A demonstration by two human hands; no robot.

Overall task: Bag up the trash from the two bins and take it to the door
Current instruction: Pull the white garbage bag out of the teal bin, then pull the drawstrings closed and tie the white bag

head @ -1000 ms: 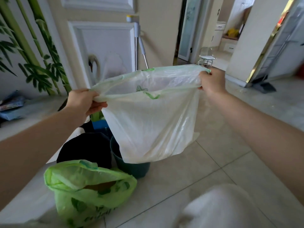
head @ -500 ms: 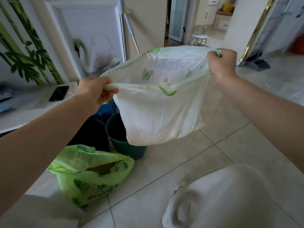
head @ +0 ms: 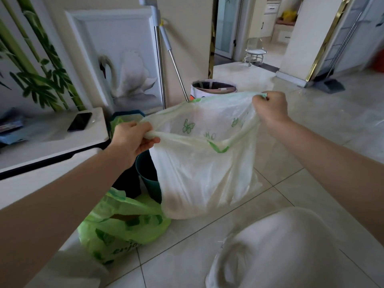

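I hold a thin white plastic bag (head: 205,173) with green butterfly prints spread wide at its mouth. My left hand (head: 133,140) grips the rim on the left, my right hand (head: 270,109) grips the rim on the right. The bag hangs above the floor in front of a teal bin (head: 147,173), which it partly hides. A dark bin (head: 126,181) stands just left of the teal one, mostly hidden by my left arm. A green printed bag (head: 122,229) with something in it sits on the floor below.
A white round container (head: 214,89) stands behind the bag near two metal poles (head: 160,65). A low white table (head: 52,142) with a phone (head: 80,121) is at left. A white stool (head: 280,252) lies at lower right. A dustpan (head: 328,85) leans by the far doorway.
The white bag has come lower and nearer to the floor, its mouth still spread between both hands. My view tilted down, bringing the white container behind into sight.
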